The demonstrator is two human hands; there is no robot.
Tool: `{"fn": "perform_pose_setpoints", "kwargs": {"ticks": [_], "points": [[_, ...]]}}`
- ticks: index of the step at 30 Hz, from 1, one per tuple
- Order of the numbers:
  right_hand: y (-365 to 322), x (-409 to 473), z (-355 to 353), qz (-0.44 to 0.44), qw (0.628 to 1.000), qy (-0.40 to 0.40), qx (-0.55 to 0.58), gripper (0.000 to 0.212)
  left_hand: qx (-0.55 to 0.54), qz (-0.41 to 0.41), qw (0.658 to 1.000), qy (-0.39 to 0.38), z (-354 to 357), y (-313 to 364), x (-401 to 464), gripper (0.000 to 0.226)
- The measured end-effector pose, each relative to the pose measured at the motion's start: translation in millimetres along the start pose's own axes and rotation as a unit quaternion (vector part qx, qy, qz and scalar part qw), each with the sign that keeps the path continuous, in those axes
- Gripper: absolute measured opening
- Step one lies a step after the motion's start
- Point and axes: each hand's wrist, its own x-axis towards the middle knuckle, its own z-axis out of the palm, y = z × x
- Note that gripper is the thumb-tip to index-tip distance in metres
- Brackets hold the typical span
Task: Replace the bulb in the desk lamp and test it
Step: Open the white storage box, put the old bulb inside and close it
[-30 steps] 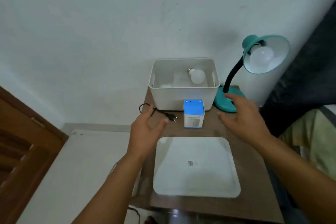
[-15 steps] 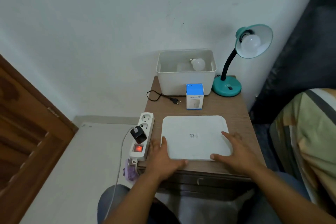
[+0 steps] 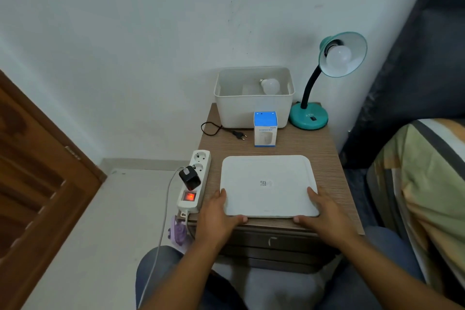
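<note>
Both hands grip the flat white rectangular tray [image 3: 268, 184] at the worktop's [image 3: 329, 158] near edge: the left hand [image 3: 218, 218] curls around its near-left corner, the right hand [image 3: 324, 216] around its near-right corner. The teal gooseneck desk lamp [image 3: 327, 78], with a white round bulb [image 3: 338, 56] fitted, stands at the far-right corner beside a white plastic bin [image 3: 251, 111] holding a spare white bulb [image 3: 270, 86].

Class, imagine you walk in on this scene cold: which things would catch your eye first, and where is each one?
Likely the teal desk lamp at the table's far right corner, its white bulb facing us. Next, the glowing red switch on the power strip along the left edge. Then the left hand and right hand gripping the white tray at the near corners.
</note>
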Motion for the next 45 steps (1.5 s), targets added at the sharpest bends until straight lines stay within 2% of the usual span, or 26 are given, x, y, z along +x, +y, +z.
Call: {"fn": "perform_pose_setpoints", "kwargs": {"ticks": [13, 17, 21, 25, 29, 36, 45], "points": [[-49, 19, -67, -0.090, 0.989, 0.119, -0.005, 0.097, -0.098, 0.062, 0.987, 0.108, -55, 51, 15, 0.101], [-66, 46, -85, -0.101, 0.987, 0.125, 0.033, 0.096, -0.130, 0.085, 0.981, 0.115, -80, 75, 38, 0.095], [-84, 81, -102, -0.107, 0.985, 0.130, 0.044, 0.096, -0.102, 0.106, 0.982, 0.120, -102, 93, 73, 0.092], [-101, 123, -113, -0.106, 0.984, 0.125, 0.076, 0.097, -0.120, 0.123, 0.977, 0.127, -119, 104, 114, 0.087], [-119, 166, -120, -0.103, 0.983, 0.129, 0.076, 0.095, -0.118, 0.106, 0.981, 0.115, -132, 112, 161, 0.098], [-138, 220, -130, -0.082, 0.986, 0.120, 0.081, 0.093, -0.114, 0.106, 0.983, 0.096, -141, 123, 229, 0.099], [-142, 247, -131, -0.060, 0.989, 0.101, 0.084, 0.091, -0.124, 0.098, 0.984, 0.081, -139, 124, 261, 0.099]]}}
